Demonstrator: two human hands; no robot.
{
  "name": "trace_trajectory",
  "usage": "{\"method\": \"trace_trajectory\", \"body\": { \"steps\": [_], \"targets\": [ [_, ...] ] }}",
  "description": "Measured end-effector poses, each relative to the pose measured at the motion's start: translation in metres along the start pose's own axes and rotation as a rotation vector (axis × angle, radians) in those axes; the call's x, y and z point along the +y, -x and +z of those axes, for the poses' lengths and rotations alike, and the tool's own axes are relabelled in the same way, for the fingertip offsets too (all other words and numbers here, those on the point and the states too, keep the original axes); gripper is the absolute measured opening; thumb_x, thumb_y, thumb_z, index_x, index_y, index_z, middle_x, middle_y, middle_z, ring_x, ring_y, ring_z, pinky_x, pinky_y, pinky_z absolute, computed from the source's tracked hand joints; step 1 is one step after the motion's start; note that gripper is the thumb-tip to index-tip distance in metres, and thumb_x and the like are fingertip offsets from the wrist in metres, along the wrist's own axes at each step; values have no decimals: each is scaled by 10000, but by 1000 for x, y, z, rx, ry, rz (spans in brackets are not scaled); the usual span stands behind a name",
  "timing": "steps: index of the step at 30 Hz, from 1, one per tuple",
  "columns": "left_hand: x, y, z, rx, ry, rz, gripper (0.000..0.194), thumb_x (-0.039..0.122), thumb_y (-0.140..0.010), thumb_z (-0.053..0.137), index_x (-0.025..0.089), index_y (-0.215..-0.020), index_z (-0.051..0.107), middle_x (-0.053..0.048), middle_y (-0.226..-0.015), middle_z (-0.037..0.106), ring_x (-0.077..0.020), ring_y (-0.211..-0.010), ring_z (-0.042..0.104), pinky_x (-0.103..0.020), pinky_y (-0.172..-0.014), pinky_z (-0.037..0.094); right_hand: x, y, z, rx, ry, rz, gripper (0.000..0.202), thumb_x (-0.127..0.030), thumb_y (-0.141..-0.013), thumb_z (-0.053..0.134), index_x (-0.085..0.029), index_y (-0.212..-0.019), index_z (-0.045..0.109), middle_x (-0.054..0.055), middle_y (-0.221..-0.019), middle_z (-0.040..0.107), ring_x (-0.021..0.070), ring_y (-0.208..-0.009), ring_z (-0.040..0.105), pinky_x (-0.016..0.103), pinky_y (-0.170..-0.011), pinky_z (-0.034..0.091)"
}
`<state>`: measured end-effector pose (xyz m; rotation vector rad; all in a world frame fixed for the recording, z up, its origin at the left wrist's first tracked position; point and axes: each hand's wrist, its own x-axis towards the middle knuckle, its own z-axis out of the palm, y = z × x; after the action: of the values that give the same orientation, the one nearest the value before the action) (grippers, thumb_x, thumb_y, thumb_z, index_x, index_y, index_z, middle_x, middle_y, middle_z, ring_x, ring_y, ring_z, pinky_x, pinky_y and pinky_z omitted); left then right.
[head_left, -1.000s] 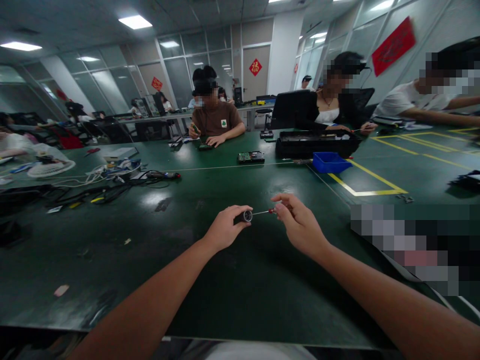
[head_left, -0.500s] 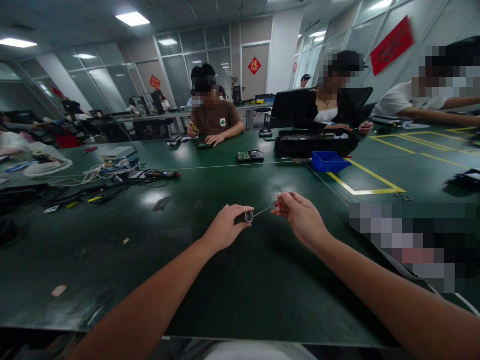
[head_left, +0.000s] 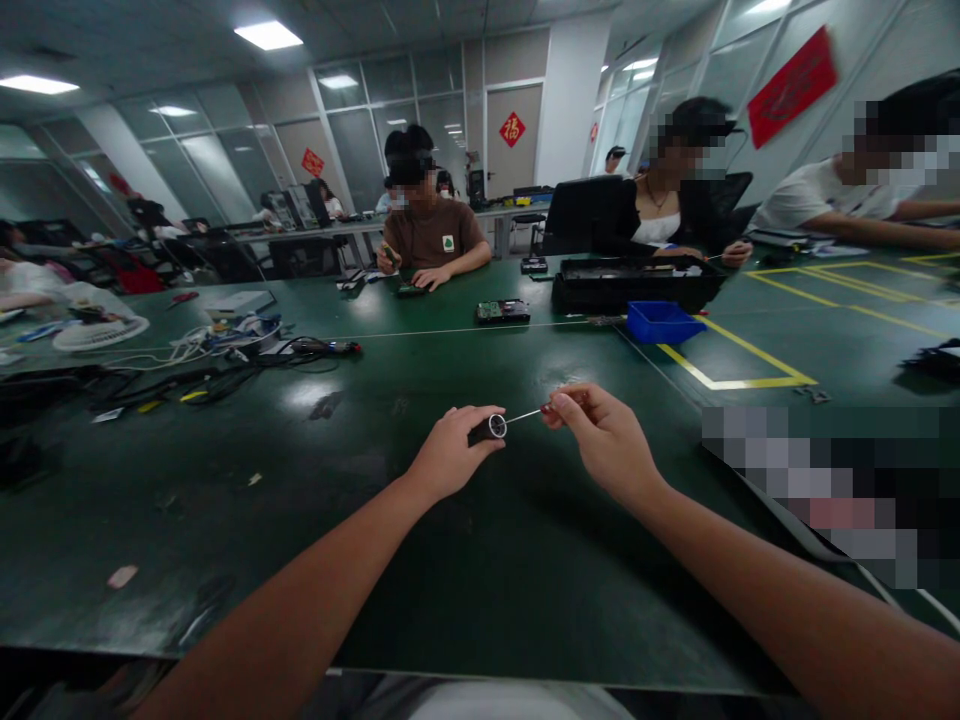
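Observation:
My left hand (head_left: 444, 458) is closed around a small black cylindrical part (head_left: 481, 434), with thumb and fingers along its sides. Its round silver-rimmed end faces right and toward me; the exact kind of part cannot be made out. In my right hand (head_left: 609, 438) is a thin screwdriver (head_left: 523, 416), pinched by its reddish handle, which the fingers mostly cover. The metal shaft points left, and its tip reaches the rimmed end of the cylinder. Both hands are above the green tabletop (head_left: 480, 580).
Ahead lie a circuit-board device (head_left: 502, 312), a blue bin (head_left: 663, 322) and a long black housing (head_left: 637, 287). Tangled cables (head_left: 247, 350) and a white fan (head_left: 100, 333) are at left. A blurred-out patch (head_left: 817, 500) covers something at right. Co-workers sit across the table.
The cylinder's rimmed end has turned more toward me, and the screwdriver shaft lies slightly flatter against it. Both hands stay in nearly the same place.

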<state>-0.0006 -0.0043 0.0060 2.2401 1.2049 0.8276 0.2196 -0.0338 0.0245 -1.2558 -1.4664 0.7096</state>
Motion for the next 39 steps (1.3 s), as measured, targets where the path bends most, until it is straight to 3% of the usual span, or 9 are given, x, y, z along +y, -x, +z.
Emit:
{"method": "trace_trajectory", "body": {
  "steps": [5, 10, 16, 22, 28, 31, 35, 39],
  "targets": [
    [-2, 1, 0, 0, -6, 2, 401, 255, -877, 695, 287, -1270, 623, -30, -1173, 672, -231, -1095, 600, -455, -1059, 405, -6, 2, -4, 2, 200, -7, 314, -506, -886, 621, -203, -816, 664, 11, -654, 670, 165, -565, 596, 309, -557, 428],
    [-2, 1, 0, -9, -19, -5, 399, 234, -873, 700, 278, -1263, 629, -30, -1159, 678, -233, -1087, 600, -481, -1088, 370, -6, 4, -4, -89, 253, -101, 173, -325, -923, 541, -212, -901, 670, 16, -747, 683, 184, -679, 635, 311, -611, 437],
    [-3, -1, 0, 10, -7, 7, 400, 226, -872, 700, 276, -1262, 628, -31, -1190, 673, -229, -1104, 600, -425, -1020, 425, -3, 4, 0, -106, 307, -20, 394, -467, -999, 384, -221, -895, 674, 18, -705, 656, 182, -594, 598, 322, -565, 405],
    [-5, -1, 1, -3, 7, 22, 405, 180, -854, 713, 257, -1244, 637, -35, -1184, 676, -220, -1096, 608, -388, -986, 444, 0, 4, 2, -116, 225, -33, 254, -401, -947, 511, -228, -1115, 592, 23, -817, 672, 191, -683, 618, 323, -611, 440],
    [-6, 0, 0, -15, -5, 22, 408, 188, -862, 702, 265, -1256, 631, -35, -1191, 670, -223, -1095, 606, -397, -980, 450, 0, 6, 1, -148, 253, -39, 331, -438, -1007, 370, -233, -978, 627, 4, -723, 604, 182, -640, 572, 323, -587, 411],
    [-5, 0, 0, -31, -12, 20, 416, 193, -864, 698, 269, -1267, 626, -38, -1191, 669, -224, -1094, 605, -404, -988, 451, -1, 8, 2, -76, 194, -47, 222, -393, -972, 466, -228, -1067, 579, 11, -794, 637, 188, -701, 602, 331, -636, 446],
    [-3, -1, 0, -39, -21, 8, 409, 199, -862, 700, 260, -1261, 631, -42, -1181, 673, -225, -1086, 610, -415, -1004, 456, -1, 8, 5, -29, 78, -30, 205, -399, -902, 605, -215, -992, 592, 38, -872, 671, 202, -786, 636, 360, -717, 492],
    [0, -2, -4, 5, -3, 98, 416, 197, -890, 664, 258, -1296, 596, -42, -1262, 647, -208, -1177, 584, -429, -1094, 411, 7, -1, 6, 14, -290, 112, 244, -442, -927, 560, -211, -980, 620, 60, -900, 674, 212, -835, 656, 413, -823, 539]
  ]
}}
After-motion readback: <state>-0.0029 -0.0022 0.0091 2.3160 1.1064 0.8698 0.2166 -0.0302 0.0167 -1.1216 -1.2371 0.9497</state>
